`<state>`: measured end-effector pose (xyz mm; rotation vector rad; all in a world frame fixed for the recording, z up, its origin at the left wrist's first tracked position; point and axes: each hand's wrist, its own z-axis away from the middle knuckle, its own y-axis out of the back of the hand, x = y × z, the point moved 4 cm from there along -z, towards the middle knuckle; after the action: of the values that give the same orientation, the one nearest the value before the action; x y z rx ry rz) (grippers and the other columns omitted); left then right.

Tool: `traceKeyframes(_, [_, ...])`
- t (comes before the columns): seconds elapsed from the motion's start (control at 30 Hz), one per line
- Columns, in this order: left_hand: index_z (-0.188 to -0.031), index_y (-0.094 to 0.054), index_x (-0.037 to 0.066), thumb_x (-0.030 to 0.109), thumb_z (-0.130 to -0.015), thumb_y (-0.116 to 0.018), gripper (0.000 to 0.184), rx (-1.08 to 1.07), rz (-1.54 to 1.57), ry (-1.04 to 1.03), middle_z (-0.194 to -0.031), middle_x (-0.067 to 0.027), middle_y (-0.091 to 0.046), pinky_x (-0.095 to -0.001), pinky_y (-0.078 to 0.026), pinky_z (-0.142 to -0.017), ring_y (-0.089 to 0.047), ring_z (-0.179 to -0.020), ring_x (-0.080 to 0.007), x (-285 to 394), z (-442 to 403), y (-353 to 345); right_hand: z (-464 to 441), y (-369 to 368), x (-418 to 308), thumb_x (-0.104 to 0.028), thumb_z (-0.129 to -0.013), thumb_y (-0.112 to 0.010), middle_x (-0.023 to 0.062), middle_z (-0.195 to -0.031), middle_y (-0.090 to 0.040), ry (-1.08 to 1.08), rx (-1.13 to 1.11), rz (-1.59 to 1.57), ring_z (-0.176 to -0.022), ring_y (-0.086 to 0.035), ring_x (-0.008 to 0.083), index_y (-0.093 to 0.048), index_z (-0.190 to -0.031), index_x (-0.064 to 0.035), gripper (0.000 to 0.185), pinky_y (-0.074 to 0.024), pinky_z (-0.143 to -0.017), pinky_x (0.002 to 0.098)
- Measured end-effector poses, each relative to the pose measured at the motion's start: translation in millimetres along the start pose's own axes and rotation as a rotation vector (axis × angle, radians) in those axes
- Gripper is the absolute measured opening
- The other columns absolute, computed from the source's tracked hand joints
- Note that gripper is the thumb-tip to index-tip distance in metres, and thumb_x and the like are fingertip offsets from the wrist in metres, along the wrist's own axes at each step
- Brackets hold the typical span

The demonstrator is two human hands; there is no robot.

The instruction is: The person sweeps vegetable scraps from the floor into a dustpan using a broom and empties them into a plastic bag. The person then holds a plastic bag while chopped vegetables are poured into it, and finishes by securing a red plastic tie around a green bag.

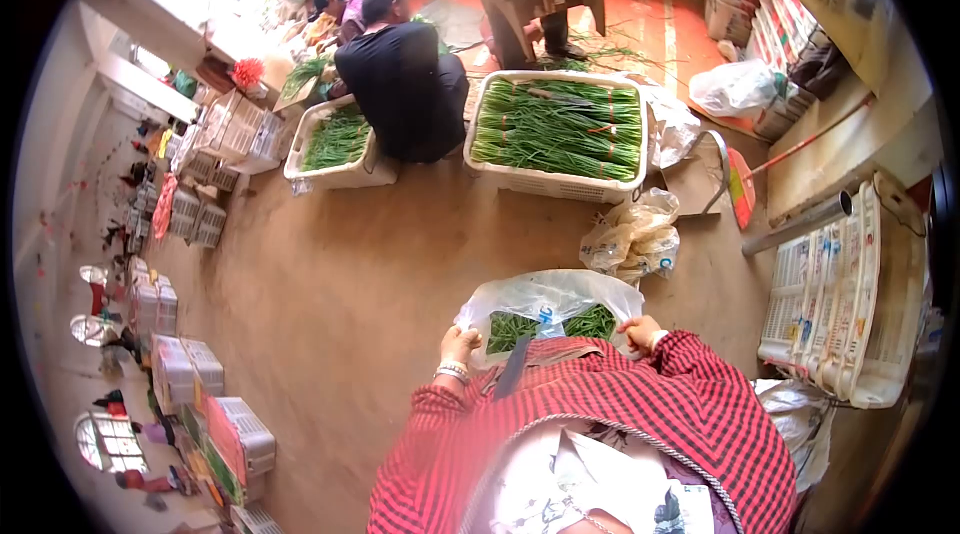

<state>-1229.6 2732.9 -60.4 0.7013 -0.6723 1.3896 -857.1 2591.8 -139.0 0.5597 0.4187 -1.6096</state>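
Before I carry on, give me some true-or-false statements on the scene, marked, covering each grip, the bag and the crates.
1. The left grip holds one side of the plastic bag. True.
2. The right grip is off the bag. False: it holds the bag's other side.
3. The plastic bag is empty. False: cut greens are inside it.
4. The large white crate ahead holds green stalks. True.
5. The person in black is standing upright. False: that person is low down, beside the smaller crate.
6. Crumpled bags lie on the floor near the large white crate. True.
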Motion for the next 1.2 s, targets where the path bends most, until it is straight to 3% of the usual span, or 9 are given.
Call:
traceKeyframes(0.07, [-0.090,-0.055,0.000,0.007,-0.077,-0.056,0.016,0.014,-0.062,-0.005,-0.067,-0.0036,-0.057,-0.0237,-0.049,-0.060,-0.057,-0.059,-0.0137,-4,-9,5,6,2,9,0.004,-0.073,-0.036,0.0083,-0.053,-0.049,-0.075,0.035,-0.029,-0.041,-0.044,0.0163,-0.060,-0.084,-0.0010,0.027,-0.0412,-0.039,0.0298])
traceKeyframes(0.23, [-0.086,-0.055,0.005,0.015,-0.077,-0.060,0.015,-0.011,-0.022,-0.061,-0.066,-0.0020,-0.058,-0.0256,-0.044,-0.058,-0.054,-0.058,-0.0122,23,-32,21,16,20,-8,0.001,-0.073,-0.039,0.0070,-0.056,-0.051,0.101,0.254,-0.456,-0.044,-0.051,0.0181,-0.057,-0.092,-0.0012,0.026,-0.0452,-0.042,0.0302])
traceKeyframes(0.37, [-0.084,-0.054,0.005,0.014,-0.078,-0.060,0.013,-0.045,0.009,-0.117,-0.069,-0.0021,-0.058,-0.0250,-0.045,-0.061,-0.055,-0.062,-0.0115,38,-56,47,19,-4,-17,0.000,-0.074,-0.041,0.0074,-0.058,-0.053,0.167,0.352,-0.532,-0.044,-0.052,0.0177,-0.055,-0.097,-0.0032,0.027,-0.0458,-0.044,0.0282])
traceKeyframes(0.43, [-0.084,-0.054,0.005,0.012,-0.076,-0.061,0.013,-0.103,-0.022,-0.171,-0.071,-0.0017,-0.058,-0.0241,-0.044,-0.063,-0.055,-0.063,-0.0110,35,-64,59,14,-29,-12,0.001,-0.075,-0.040,0.0089,-0.060,-0.055,0.165,0.401,-0.446,-0.045,-0.054,0.0180,-0.055,-0.100,-0.0051,0.030,-0.0453,-0.043,0.0278])
traceKeyframes(0.63, [-0.089,-0.055,0.002,0.002,-0.069,-0.060,0.021,-0.269,-0.133,-0.048,-0.075,-0.0050,-0.059,-0.0250,-0.046,-0.066,-0.056,-0.068,-0.0142,11,-74,101,17,-116,12,0.004,-0.075,-0.039,0.0091,-0.062,-0.055,0.007,0.333,-0.202,-0.045,-0.054,0.0164,-0.056,-0.099,-0.0023,0.029,-0.0430,-0.042,0.0249])
traceKeyframes(0.83, [-0.092,-0.053,0.000,0.006,-0.077,-0.054,0.016,-0.253,-0.108,-0.011,-0.074,-0.0065,-0.059,-0.0261,-0.047,-0.066,-0.058,-0.070,-0.0154,23,-71,125,35,-148,51,0.004,-0.073,-0.034,0.0046,-0.062,-0.053,-0.086,0.356,-0.243,-0.045,-0.051,0.0126,-0.058,-0.094,-0.0048,0.033,-0.0390,-0.040,0.0251])
traceKeyframes(0.9, [-0.098,-0.049,-0.002,0.005,-0.083,-0.047,0.017,-0.267,0.113,-0.001,-0.074,-0.0079,-0.059,-0.0272,-0.048,-0.067,-0.060,-0.072,-0.0176,13,-82,126,42,-147,66,0.004,-0.074,-0.033,0.0049,-0.062,-0.054,-0.134,0.370,-0.239,-0.045,-0.051,0.0134,-0.058,-0.093,-0.0051,0.033,-0.0394,-0.040,0.0258])
traceKeyframes(0.97, [-0.103,-0.045,-0.003,0.005,-0.086,-0.041,0.019,-0.258,0.120,-0.005,-0.077,-0.0105,-0.060,-0.0284,-0.049,-0.068,-0.061,-0.073,-0.0202,2,-92,124,44,-141,77,0.005,-0.074,-0.033,0.0056,-0.062,-0.054,-0.148,0.380,-0.235,-0.044,-0.051,0.0145,-0.057,-0.092,-0.0047,0.032,-0.0407,-0.040,0.0272])
traceKeyframes(1.2, [-0.098,-0.048,0.001,0.014,-0.087,-0.039,0.018,-0.212,-0.061,-0.071,-0.070,-0.0090,-0.063,-0.0219,-0.039,-0.050,-0.055,-0.057,-0.0130,9,-74,111,50,-125,76,0.004,-0.076,-0.036,0.0073,-0.065,-0.055,-0.120,0.502,-0.304,-0.045,-0.052,0.0157,-0.055,-0.102,-0.0029,0.033,-0.0433,-0.042,0.0281])
